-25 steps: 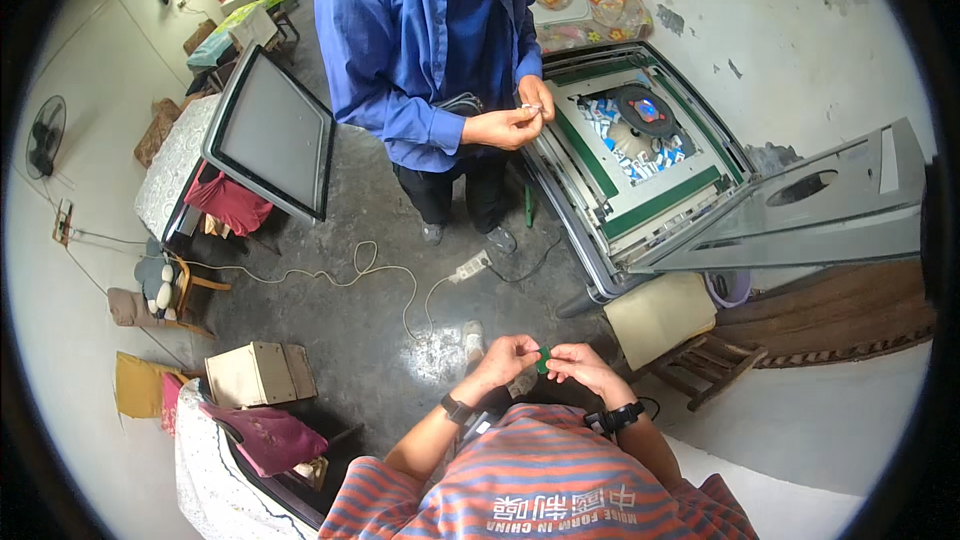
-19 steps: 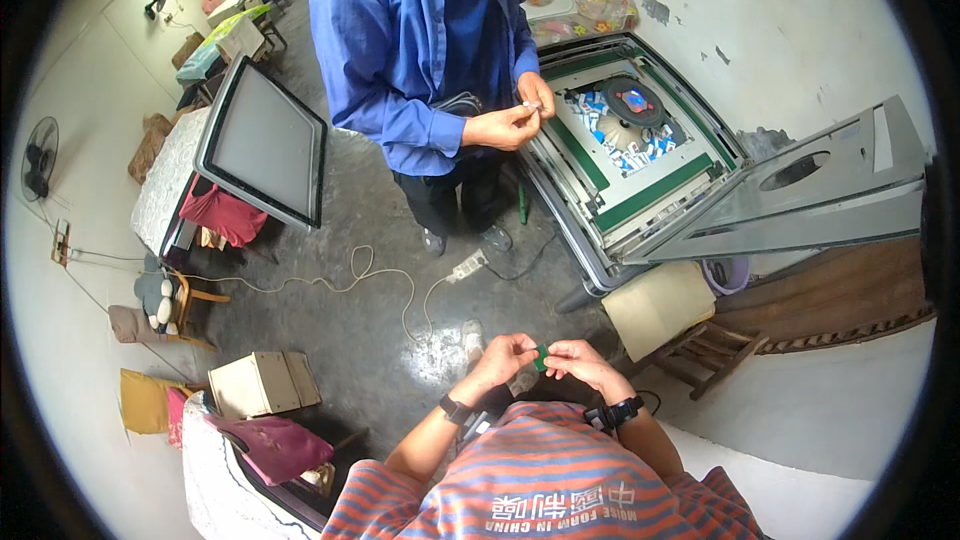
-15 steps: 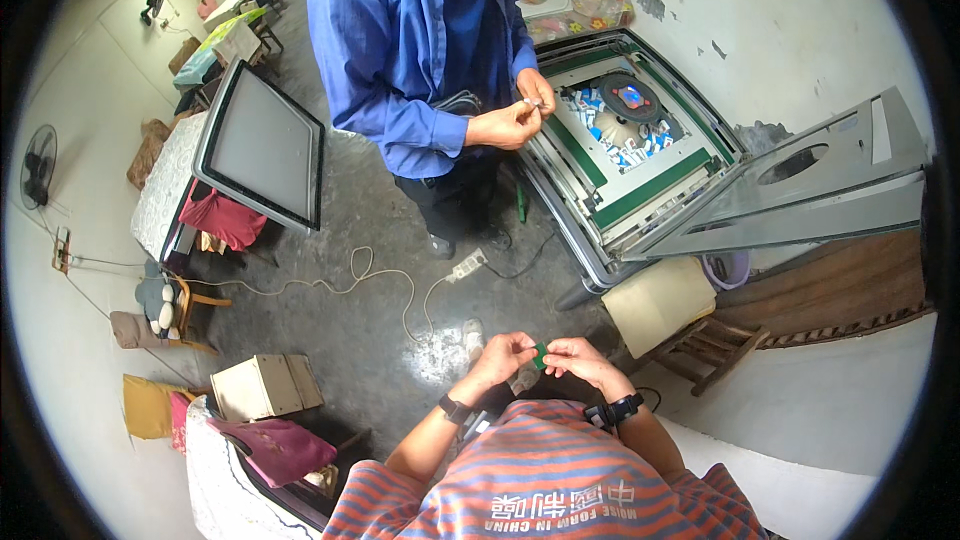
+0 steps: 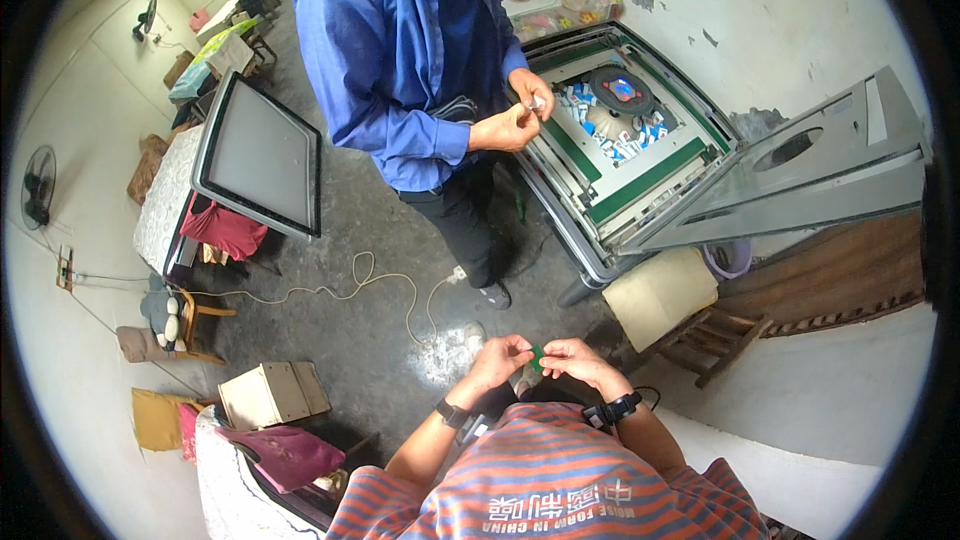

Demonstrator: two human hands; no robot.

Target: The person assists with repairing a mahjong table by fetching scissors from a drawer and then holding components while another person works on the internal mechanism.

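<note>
I am pinching a small green piece (image 4: 537, 357) between my left hand (image 4: 502, 355) and right hand (image 4: 578, 360), above the grey floor (image 4: 370, 330); a cardboard box (image 4: 272, 392) is sitting lower left.

Both forearms come up from the bottom edge, bare below the short striped sleeves, elbows bent and tucked so the wrists angle in toward each other in front of the chest. The left hand (image 4: 500, 355) is curled, thumb and fingertips pinched together, with a dark band around its wrist. The right hand (image 4: 580, 360) sits just beside it, knuckles up and fingers closed in a matching pinch, another dark strap on that wrist.
</note>
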